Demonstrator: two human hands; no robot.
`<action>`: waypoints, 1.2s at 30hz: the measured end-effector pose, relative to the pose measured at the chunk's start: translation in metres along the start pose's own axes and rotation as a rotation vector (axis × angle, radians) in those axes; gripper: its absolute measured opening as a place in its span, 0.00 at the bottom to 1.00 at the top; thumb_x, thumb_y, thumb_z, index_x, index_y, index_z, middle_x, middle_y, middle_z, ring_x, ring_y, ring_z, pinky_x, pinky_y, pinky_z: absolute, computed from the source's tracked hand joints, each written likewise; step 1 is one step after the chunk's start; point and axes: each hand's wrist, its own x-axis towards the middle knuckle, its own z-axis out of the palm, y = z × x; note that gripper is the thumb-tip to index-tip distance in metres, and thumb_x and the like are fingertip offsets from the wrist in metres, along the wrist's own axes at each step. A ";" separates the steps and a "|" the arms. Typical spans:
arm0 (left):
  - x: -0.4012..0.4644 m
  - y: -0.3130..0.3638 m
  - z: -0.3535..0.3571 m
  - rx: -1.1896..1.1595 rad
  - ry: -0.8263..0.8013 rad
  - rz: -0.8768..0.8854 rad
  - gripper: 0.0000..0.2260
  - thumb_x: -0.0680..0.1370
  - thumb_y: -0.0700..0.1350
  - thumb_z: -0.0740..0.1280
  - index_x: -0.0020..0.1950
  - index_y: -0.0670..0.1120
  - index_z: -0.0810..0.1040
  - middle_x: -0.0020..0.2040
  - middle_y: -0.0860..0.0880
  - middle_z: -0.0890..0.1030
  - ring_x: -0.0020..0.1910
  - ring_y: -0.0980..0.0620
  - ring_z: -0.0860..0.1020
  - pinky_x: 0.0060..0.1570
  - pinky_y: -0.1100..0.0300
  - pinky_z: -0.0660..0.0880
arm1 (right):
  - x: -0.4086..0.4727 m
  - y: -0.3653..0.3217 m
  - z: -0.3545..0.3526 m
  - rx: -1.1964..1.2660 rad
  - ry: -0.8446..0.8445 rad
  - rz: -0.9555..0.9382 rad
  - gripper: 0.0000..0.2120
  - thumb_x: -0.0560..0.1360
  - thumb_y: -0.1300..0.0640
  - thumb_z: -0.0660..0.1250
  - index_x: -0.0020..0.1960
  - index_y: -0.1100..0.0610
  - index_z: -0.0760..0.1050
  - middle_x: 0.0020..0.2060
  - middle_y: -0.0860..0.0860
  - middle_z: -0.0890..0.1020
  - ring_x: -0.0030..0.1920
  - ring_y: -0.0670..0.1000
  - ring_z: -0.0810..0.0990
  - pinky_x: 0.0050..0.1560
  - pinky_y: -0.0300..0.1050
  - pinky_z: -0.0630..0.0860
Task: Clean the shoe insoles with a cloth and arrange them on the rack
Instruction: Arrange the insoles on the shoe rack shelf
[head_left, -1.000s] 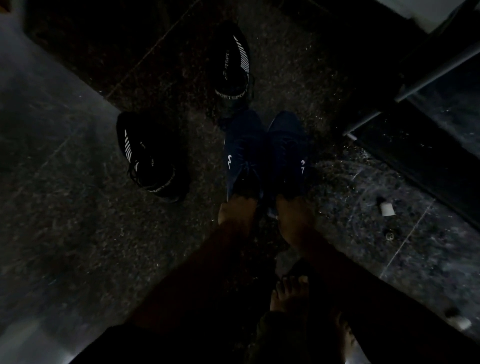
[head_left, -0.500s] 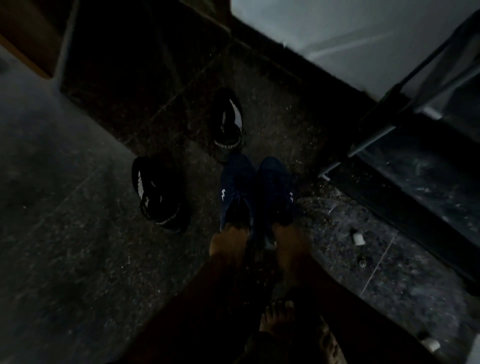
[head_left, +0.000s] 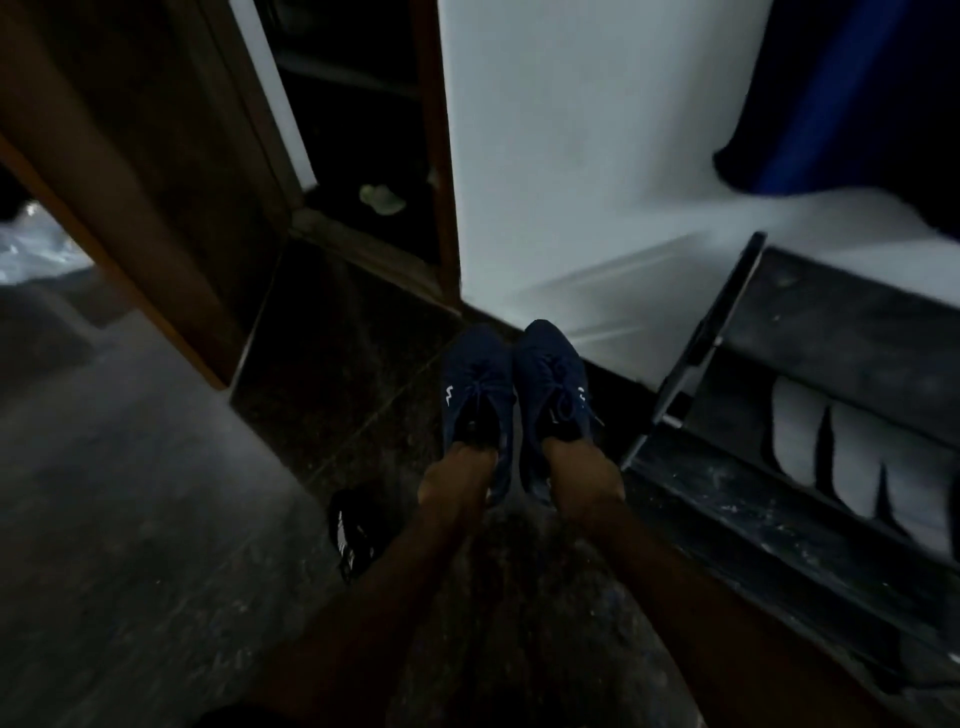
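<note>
left hand (head_left: 457, 480) and right hand (head_left: 582, 475) grip knit navy shoes (head_left: 480, 379).

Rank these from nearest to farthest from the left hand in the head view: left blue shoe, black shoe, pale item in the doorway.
1. Left blue shoe: the left hand grips it at the heel opening.
2. Black shoe: on the floor, just left of the left forearm.
3. Pale item: far off, up in the dark doorway beyond the wooden frame.
</note>
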 end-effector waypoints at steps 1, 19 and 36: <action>0.000 0.003 -0.015 0.018 0.045 0.020 0.15 0.80 0.44 0.63 0.66 0.45 0.69 0.64 0.42 0.73 0.62 0.43 0.73 0.58 0.51 0.72 | -0.002 -0.001 -0.014 0.002 0.037 -0.010 0.17 0.79 0.61 0.60 0.67 0.56 0.69 0.61 0.60 0.76 0.62 0.60 0.76 0.58 0.52 0.74; -0.045 0.178 -0.174 0.234 0.359 0.380 0.15 0.77 0.42 0.66 0.63 0.41 0.72 0.60 0.40 0.77 0.58 0.39 0.77 0.56 0.47 0.75 | -0.104 0.097 -0.224 0.129 0.371 0.161 0.18 0.76 0.60 0.68 0.65 0.58 0.73 0.61 0.58 0.78 0.60 0.59 0.77 0.61 0.52 0.75; 0.025 0.320 -0.119 0.251 0.299 0.664 0.13 0.76 0.38 0.67 0.59 0.39 0.73 0.59 0.39 0.77 0.56 0.40 0.77 0.51 0.50 0.73 | -0.105 0.256 -0.205 0.122 0.390 0.351 0.18 0.76 0.62 0.66 0.65 0.59 0.73 0.61 0.60 0.77 0.62 0.61 0.76 0.60 0.52 0.74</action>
